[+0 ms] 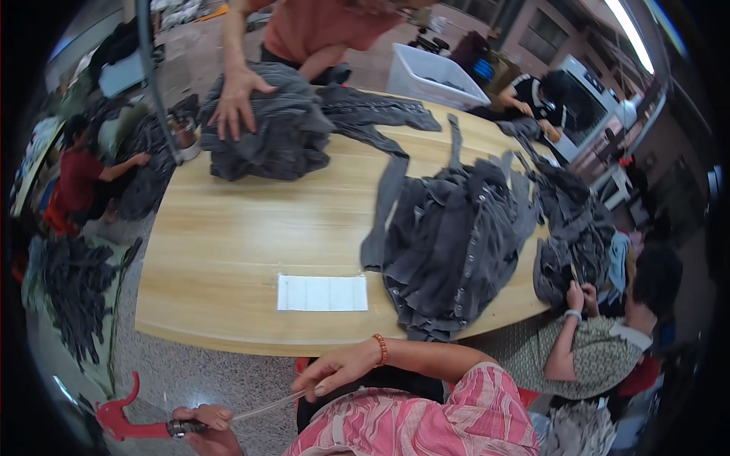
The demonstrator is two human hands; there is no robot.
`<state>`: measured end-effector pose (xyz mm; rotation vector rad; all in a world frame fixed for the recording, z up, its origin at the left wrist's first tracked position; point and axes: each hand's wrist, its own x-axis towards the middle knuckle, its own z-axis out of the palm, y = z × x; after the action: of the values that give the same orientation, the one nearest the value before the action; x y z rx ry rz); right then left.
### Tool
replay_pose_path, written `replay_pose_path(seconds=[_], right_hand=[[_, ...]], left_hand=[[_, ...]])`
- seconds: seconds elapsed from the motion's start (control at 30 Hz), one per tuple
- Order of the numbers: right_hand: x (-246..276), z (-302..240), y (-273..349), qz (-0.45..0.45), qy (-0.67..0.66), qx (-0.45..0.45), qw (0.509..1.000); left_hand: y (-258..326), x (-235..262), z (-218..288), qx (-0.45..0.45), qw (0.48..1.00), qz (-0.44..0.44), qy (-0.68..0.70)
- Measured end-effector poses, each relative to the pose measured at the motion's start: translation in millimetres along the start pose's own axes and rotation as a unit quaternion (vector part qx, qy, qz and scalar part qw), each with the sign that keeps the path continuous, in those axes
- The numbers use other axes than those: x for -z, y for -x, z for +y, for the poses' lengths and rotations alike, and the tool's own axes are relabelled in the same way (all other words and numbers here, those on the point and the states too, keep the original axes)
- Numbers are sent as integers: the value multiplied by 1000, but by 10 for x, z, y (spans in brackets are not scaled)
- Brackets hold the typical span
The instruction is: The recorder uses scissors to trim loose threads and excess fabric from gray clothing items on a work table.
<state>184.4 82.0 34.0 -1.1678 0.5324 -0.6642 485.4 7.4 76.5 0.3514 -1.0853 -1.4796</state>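
At the lower left, my left hand (pixel 207 422) closes its fingers and thumb on the dark metal end of a red gun-shaped tool (pixel 137 427) with a curved lever. A thin translucent tube or rod (pixel 266 405) stretches from beside that hand to my right hand (pixel 338 372), whose fingers pinch its other end. Both hands are off the near edge of the wooden table (pixel 228 251). Just beyond that edge lies a white sheet (pixel 322 293) with lines across it. Dark grey garments (pixel 445 243) with rows of metal snaps or eyelets are heaped to its right.
Across the table, a person in a coral top presses a hand on a folded grey pile (pixel 270 121). Another person at the right handles dark cloth (pixel 570 251). A white bin (pixel 433 76) stands behind; a metal pole (pixel 152 83) rises at the far left corner.
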Motion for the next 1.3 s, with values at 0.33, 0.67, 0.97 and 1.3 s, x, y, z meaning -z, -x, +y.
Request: replay_pose_path(seconds=[0.33,0.67,0.97,1.3], right_hand=[[-642,-958,676,278,65,202,937],[-853,-1047,3049,813,102,138,556],[-16,-692,4502,912,72,54,400],[778,-961,4499,894,128,-33,428]], left_hand=[[-50,-1461,-802,57,742,-592,-308],[313,-3198,-1624,-124,715,-603,-331],[460,-3722,-2851,-260,582,-607,-474],[-954,-2632,-2483,-232,511,-692,-454]])
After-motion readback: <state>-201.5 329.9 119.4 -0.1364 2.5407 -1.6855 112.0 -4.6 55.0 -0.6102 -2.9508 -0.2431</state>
